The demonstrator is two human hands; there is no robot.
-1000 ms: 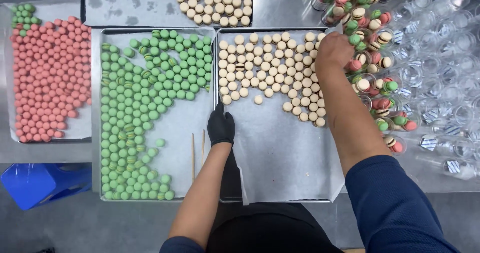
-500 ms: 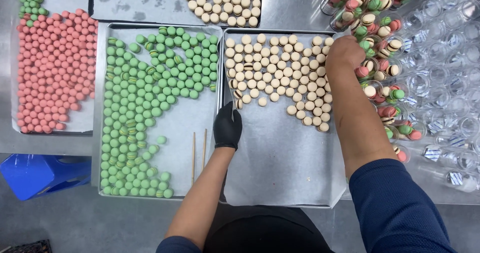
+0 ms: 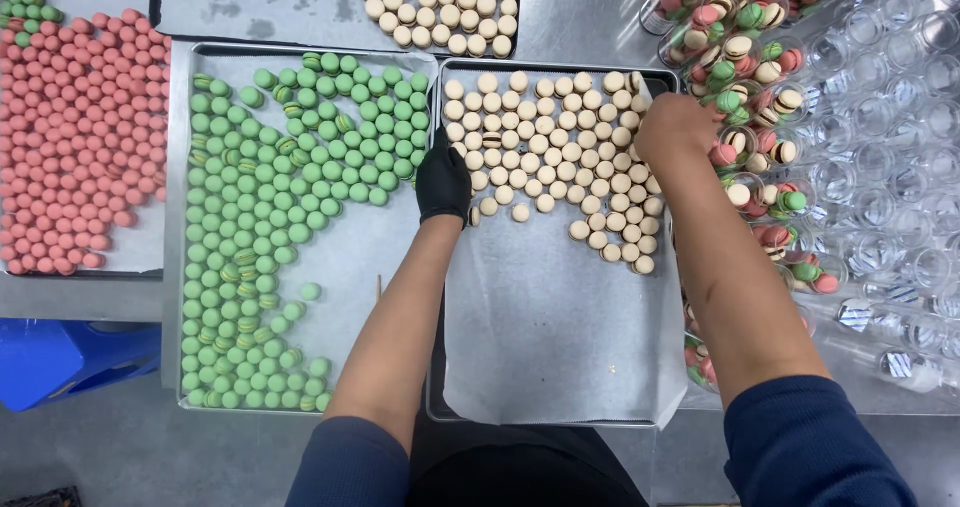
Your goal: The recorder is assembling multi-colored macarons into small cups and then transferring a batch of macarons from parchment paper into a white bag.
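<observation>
On the middle tray: small round cream sandwich cookies [image 3: 560, 157] lie on white paper, packed close at the far end.
Left hand [image 3: 443, 179]: black glove, fingers curled on the tray's left edge; whether it pinches a cookie, cannot tell.
Right hand [image 3: 675, 129]: bare, closed over cookies at the right edge, next to the clear plastic tubes [image 3: 760, 87] so the reach is short.
Green round cookies [image 3: 290, 177]: on the metal tray beside.
Pink round cookies [image 3: 70, 137]: far left.
</observation>
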